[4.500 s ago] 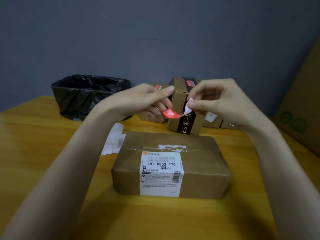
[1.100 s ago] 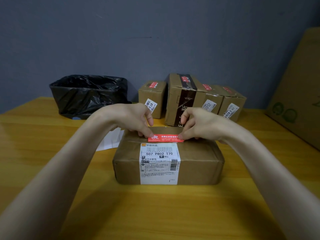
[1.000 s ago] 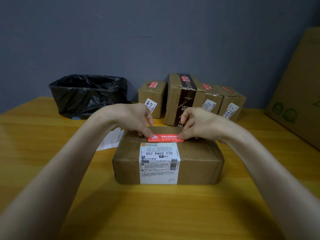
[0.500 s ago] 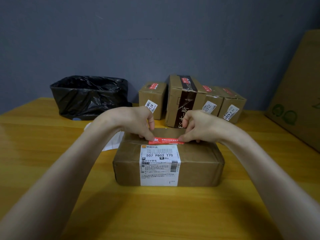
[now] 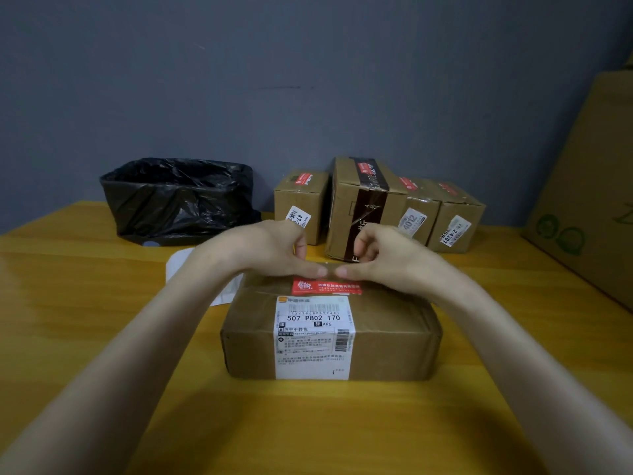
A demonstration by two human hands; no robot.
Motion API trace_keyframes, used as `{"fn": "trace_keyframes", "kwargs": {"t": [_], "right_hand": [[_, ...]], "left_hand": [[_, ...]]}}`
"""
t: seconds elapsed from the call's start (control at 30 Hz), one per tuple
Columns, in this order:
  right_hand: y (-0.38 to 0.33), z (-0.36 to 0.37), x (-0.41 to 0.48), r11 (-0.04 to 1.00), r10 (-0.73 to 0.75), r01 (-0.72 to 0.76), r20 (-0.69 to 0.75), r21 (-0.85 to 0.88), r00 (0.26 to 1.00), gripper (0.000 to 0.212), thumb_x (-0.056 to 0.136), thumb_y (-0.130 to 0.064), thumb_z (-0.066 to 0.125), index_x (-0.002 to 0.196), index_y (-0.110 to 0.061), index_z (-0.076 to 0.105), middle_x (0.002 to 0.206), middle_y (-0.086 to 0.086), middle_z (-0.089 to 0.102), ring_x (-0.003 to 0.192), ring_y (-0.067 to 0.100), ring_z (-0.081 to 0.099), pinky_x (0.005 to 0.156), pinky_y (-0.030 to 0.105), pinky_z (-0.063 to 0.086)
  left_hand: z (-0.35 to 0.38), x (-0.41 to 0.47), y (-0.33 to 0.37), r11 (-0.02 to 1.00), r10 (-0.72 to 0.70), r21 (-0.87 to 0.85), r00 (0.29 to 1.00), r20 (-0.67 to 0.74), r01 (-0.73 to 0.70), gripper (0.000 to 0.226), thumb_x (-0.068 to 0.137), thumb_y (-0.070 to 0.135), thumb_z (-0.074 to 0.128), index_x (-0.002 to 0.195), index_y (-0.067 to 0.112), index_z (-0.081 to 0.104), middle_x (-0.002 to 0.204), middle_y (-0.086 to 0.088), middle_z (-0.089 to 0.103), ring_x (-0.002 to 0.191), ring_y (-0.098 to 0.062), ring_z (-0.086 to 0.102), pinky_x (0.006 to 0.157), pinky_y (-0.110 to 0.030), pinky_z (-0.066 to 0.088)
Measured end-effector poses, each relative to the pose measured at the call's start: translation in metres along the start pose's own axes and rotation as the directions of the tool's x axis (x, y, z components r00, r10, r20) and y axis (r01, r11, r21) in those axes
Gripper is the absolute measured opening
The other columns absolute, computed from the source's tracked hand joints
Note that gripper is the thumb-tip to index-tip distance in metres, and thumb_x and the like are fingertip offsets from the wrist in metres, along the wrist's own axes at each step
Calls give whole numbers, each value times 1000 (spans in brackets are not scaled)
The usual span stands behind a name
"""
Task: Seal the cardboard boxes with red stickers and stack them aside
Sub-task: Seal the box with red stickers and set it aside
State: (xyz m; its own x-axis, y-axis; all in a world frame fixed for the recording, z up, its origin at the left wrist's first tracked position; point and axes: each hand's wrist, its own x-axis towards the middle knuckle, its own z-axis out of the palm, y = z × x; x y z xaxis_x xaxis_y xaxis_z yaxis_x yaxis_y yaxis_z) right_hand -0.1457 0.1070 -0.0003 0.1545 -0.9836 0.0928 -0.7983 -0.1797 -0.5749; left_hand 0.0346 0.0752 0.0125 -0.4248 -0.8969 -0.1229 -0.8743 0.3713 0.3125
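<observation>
The red sticker (image 5: 327,288), lying left-to-right across the cardboard box (image 5: 330,334), is being pressed at its far edge by left hand (image 5: 263,250) and right hand (image 5: 394,258), nothing gripped, both meeting mid-length.

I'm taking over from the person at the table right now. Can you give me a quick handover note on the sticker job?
Left hand: a straight fingertip presses the top of the front box, just behind the red sticker.
Right hand: same, its fingertip almost meets the left's.
The red sticker lies flat on the box top, above the shipping label.
Done: the four boxes at the back already carry red stickers.
Left: finish pressing this sticker down, then probably set the front box with the others.
</observation>
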Motion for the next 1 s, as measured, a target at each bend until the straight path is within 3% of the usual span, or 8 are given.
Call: {"fn": "trace_keyframes", "kwargs": {"t": [0.13,0.23,0.47,0.57,0.7,0.9,1.0], "right_hand": [[2,9,1,996,-20,21,16,-89,1000,37,74,-47,71,89,-23,47,82,-10,46,72,5,43,58,22,35],[2,9,1,991,-2,8,53,-131,999,40,76,-48,68,96,-21,45,82,-13,41,80,7,42,58,20,34],[8,2,4,982,78,-56,113,-181,990,39,76,-52,67,91,-23,46,84,-12,41,94,14,42,71,26,34],[13,-6,3,977,111,-82,140,-199,984,41,75,-51,68,96,-22,47,94,-6,46,99,15,43,75,28,38],[13,-15,1,974,114,-90,105,-208,988,44,74,-49,70,101,-20,50,96,-6,45,96,14,47,74,27,41],[0,2,-1,983,8,16,134,-181,991,36,74,-55,66,79,-29,41,83,-14,39,88,10,40,60,21,32],[1,4,-1,980,11,20,157,-197,987,38,73,-55,67,82,-27,42,84,-13,39,90,11,40,60,22,31]], "left_hand": [[6,3,1,996,17,86,999,39,-20,40,80,57,57,92,19,52,89,4,52,84,-12,49,71,-27,42],[9,5,-1,991,36,124,998,48,-42,40,82,56,57,91,18,51,98,1,51,89,-14,47,71,-25,38],[6,7,-8,990,-12,139,997,75,2,40,81,58,54,91,20,48,108,-1,45,100,-15,43,83,-27,40],[2,4,-13,985,-49,166,995,86,34,42,80,59,54,96,21,47,106,0,39,103,-15,40,90,-28,40],[-3,1,-18,983,-66,179,995,78,51,40,78,61,56,92,26,43,109,1,37,107,-14,37,91,-30,40],[4,2,0,974,-5,227,996,92,-16,49,73,69,53,94,26,44,112,1,38,109,-16,35,95,-34,40],[7,2,3,968,-16,252,993,117,-14,51,73,68,53,98,24,44,112,0,38,107,-15,34,90,-30,38]]}}
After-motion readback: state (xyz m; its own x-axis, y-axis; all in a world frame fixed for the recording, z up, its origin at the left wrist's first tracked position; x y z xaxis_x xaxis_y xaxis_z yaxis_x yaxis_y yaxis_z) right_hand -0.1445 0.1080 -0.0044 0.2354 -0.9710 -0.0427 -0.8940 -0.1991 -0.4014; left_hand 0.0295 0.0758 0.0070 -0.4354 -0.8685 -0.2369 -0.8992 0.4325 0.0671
